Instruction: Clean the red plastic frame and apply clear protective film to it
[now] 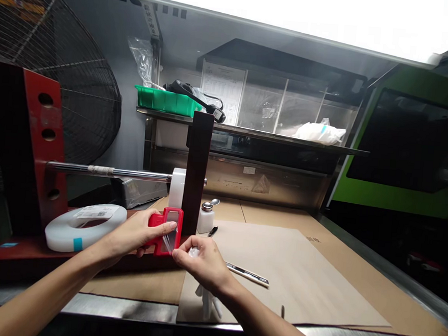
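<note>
My left hand [133,236] is closed around a red plastic frame-shaped part [180,229] with a clear window, its thumb lying across the window. At the part's lower right corner, my right hand [204,261] pinches with thumb and forefinger. Thin clear film [167,243] stretches over the window toward those fingertips. Some crumpled whitish film [194,251] shows in the curl of my right hand. Just behind the part, a roll of clear film [177,188] sits on a metal rod [139,174] beside a dark upright.
A large film roll [60,237] lies on the red stand's base at left. On the cardboard are a utility knife [247,274], a black pen [213,232], a white pump bottle [205,219] and crumpled white film [210,305]. A green bin [167,100] stands on the shelf above.
</note>
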A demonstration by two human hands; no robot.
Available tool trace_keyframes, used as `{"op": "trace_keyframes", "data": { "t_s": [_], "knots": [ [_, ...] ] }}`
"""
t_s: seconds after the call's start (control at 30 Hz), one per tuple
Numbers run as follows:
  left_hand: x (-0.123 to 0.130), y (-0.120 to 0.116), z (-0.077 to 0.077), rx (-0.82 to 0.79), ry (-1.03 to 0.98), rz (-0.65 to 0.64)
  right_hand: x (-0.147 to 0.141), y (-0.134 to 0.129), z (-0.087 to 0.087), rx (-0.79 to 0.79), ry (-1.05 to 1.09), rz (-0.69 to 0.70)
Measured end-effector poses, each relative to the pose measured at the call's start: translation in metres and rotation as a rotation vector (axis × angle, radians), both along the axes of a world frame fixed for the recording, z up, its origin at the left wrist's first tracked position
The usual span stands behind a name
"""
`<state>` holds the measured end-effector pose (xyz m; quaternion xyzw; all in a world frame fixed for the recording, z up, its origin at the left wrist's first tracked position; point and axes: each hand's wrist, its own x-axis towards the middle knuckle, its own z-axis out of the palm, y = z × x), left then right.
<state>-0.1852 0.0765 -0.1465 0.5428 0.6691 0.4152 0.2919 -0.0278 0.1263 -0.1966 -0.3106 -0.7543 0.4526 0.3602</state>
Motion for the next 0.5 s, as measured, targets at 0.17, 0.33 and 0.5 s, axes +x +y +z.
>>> {"op": "trace_keyframes", "data": {
  "t_s": [0.17,0.33,0.5],
  "knots": [
    [-0.001,0.0,0.0,-0.004,-0.016,-0.01,0.008,-0.004,-0.006,0.473,-0.115,-0.029],
    [0.002,-0.003,0.001,0.018,-0.022,-0.004,0.016,-0.001,-0.02,1.011,-0.381,-0.004],
    [0.004,-0.005,0.002,0.019,-0.028,0.004,0.017,0.005,-0.027,1.247,-0.585,0.026]
  ]
}}
